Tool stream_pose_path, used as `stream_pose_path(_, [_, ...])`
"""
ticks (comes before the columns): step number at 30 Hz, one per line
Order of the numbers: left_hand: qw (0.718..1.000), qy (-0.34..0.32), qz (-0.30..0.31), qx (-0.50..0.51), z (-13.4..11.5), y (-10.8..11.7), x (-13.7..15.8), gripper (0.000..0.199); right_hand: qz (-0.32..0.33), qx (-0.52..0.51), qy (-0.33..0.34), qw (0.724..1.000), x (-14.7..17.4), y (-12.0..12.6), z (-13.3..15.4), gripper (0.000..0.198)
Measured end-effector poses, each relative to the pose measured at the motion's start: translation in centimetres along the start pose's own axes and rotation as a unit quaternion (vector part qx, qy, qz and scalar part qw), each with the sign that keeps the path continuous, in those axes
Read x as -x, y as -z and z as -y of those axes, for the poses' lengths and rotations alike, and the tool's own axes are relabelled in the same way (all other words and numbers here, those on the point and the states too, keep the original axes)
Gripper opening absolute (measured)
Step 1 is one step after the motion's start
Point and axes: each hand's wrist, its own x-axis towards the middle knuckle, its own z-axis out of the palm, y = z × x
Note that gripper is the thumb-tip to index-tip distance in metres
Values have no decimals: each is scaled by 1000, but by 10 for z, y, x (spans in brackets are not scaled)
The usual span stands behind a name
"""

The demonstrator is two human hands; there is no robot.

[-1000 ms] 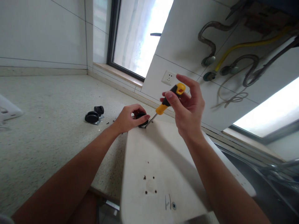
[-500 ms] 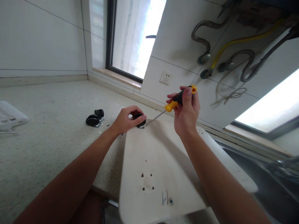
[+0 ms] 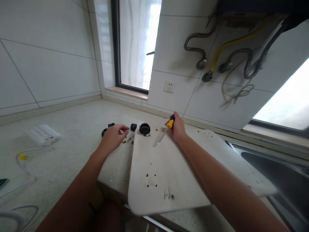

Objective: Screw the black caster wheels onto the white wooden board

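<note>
Half a second ago your left hand (image 3: 113,135) was pinching the caster (image 3: 145,129) at the far corner of the board (image 3: 166,167), and your right hand (image 3: 178,128) held the screwdriver (image 3: 165,130) raised, tip at that caster. Now your left hand has let go and moved left, off the board; it hovers half open, fingers loosely curled, over the small dark screws (image 3: 127,140) on the counter (image 3: 72,138), holding nothing visible. The caster stands alone on the board's far left corner. Your right hand has dropped to the board and is closed around the yellow and black handle, the shaft slanting down and left, its tip near the board surface, just right of the caster. Another caster (image 3: 107,129) lies on the counter just beyond your left hand. A white power strip (image 3: 43,135) sits well apart to the left, and the sink (image 3: 277,170) is to the right.
</note>
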Motion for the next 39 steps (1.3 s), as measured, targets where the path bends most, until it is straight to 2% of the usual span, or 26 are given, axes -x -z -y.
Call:
stream_pose_path(2, [997, 2, 34, -64, 9, 2, 13, 18, 12, -3, -2, 1000, 0, 0, 0, 41])
stream_pose_path(6, [987, 4, 68, -145, 15, -9, 26, 25, 26, -12, 3, 1000, -2, 1, -2, 39])
stream_pose_path(13, [985, -9, 86, -152, 7, -18, 19, 20, 30, -27, -4, 999, 0, 2, -2, 39])
stream_pose_path(17, [996, -1, 47, -77, 1, -13, 12, 14, 20, -52, -9, 998, -2, 2, -2, 38])
stream_pose_path(19, [1000, 7, 3, -17, -8, -11, 2, 12, 8, -77, -10, 997, -4, 3, -1, 38])
stream_pose_path(21, [997, 9, -46, 60, -21, -12, -12, 18, -7, -111, -9, 994, -6, 4, 2, 38])
stream_pose_path(24, [978, -9, -81, 190, -46, -21, -32, 30, -25, -169, -7, 985, -7, 7, 10, 36])
stream_pose_path(28, [944, -32, -78, 320, -64, -44, -45, 39, -15, -231, 16, 973, -2, 9, 24, 28])
stream_pose_path(33, [911, -11, -83, 403, -53, -62, -42, 34, 15, -250, 34, 967, 6, 5, 27, 21])
stream_pose_path(39, [889, -5, -91, 448, -43, -54, -42, 31, 32, -249, 49, 967, 6, -7, 21, 19])
